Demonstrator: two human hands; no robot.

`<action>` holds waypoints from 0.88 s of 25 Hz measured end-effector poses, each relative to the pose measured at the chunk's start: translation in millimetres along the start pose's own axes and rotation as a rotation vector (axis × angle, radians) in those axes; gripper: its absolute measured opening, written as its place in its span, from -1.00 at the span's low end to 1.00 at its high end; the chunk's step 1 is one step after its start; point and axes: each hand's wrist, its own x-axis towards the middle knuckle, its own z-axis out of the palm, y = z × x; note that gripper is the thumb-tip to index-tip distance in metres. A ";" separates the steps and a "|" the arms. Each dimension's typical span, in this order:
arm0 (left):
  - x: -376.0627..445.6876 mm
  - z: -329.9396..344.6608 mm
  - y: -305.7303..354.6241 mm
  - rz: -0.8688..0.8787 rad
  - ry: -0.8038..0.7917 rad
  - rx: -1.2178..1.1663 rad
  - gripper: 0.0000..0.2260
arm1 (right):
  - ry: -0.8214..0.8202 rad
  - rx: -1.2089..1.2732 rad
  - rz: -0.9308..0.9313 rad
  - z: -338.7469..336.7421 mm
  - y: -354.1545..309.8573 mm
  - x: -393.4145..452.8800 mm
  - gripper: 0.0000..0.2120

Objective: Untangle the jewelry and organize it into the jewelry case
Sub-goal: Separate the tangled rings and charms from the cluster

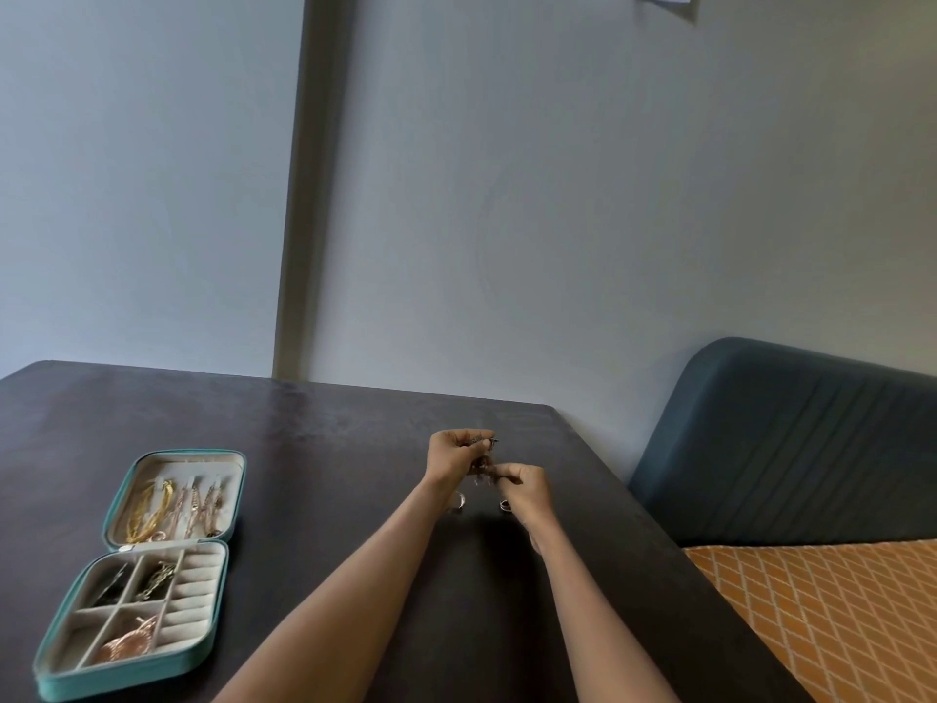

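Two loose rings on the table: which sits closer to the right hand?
The ring beside the right hand, at its wrist side. The other ring lies by the left hand.

The counter [314, 449] is a very dark brown, nearly black, with a faint sheen. At about 8 o'clock lies the jewelry case [152, 570], teal outside and cream inside; its lid holds yellow-gold and rose-gold chains [167, 509], and its compartments hold dark, bronze and copper-pink pieces. At 4 o'clock a seat cushion [831, 616] is orange with a pale diamond lattice, under a dark blue-teal ribbed backrest [791, 449]. The wall [507, 195] is pale grey-blue.
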 end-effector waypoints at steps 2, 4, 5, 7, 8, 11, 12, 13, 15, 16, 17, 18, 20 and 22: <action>-0.5 -1.3 -1.1 -0.010 0.025 -0.007 -0.87 | 0.075 -0.099 -0.005 -2.1 6.0 -3.9 -0.75; -2.4 -6.6 -0.3 0.001 0.068 -0.001 -0.89 | 0.168 -0.187 -0.024 -6.3 12.5 -16.8 -0.77; -3.5 -10.2 -0.4 0.013 0.097 0.000 -0.89 | 0.174 -0.205 -0.028 -8.1 13.3 -25.1 -0.74; -6.6 -19.3 -3.1 0.034 0.147 -0.006 -0.88 | 0.087 -0.220 -0.026 -6.0 10.7 -36.9 -0.51; -8.3 -23.9 -4.6 0.040 0.163 -0.012 -0.88 | 0.032 -0.218 -0.021 -2.0 6.7 -39.0 -0.40; -10.6 -33.4 -5.3 0.051 0.198 -0.034 -0.88 | -0.064 -0.277 -0.072 18.8 -5.2 -39.2 -0.20; -10.5 -35.1 -3.1 0.057 0.201 -0.043 -0.88 | -0.088 -0.333 -0.088 25.7 -7.2 -37.3 -0.13; -10.1 -36.6 -0.3 0.064 0.195 -0.049 -0.88 | -0.101 -0.394 -0.098 32.1 -7.9 -33.8 -0.08; -6.2 -37.0 5.1 0.075 0.160 -0.046 -0.88 | -0.074 -0.484 -0.093 40.6 -5.4 -23.2 -0.06; -3.5 -36.4 7.0 0.077 0.142 -0.038 -0.88 | -0.047 -0.510 -0.082 41.7 -4.2 -17.4 -0.09; -0.9 -35.4 8.8 0.080 0.129 -0.028 -0.88 | -0.026 -0.526 -0.067 41.6 -2.7 -11.5 -0.14; 2.7 -34.8 9.6 0.083 0.122 -0.018 -0.88 | -0.008 -0.540 -0.053 40.9 -1.6 -5.4 -0.19; 9.1 -34.4 10.1 0.080 0.110 -0.007 -0.88 | 0.019 -0.554 -0.052 39.4 0.9 4.8 -0.27; 14.4 -35.4 8.1 0.065 0.093 0.014 -0.88 | 0.039 -0.550 -0.084 37.5 2.0 9.8 -0.36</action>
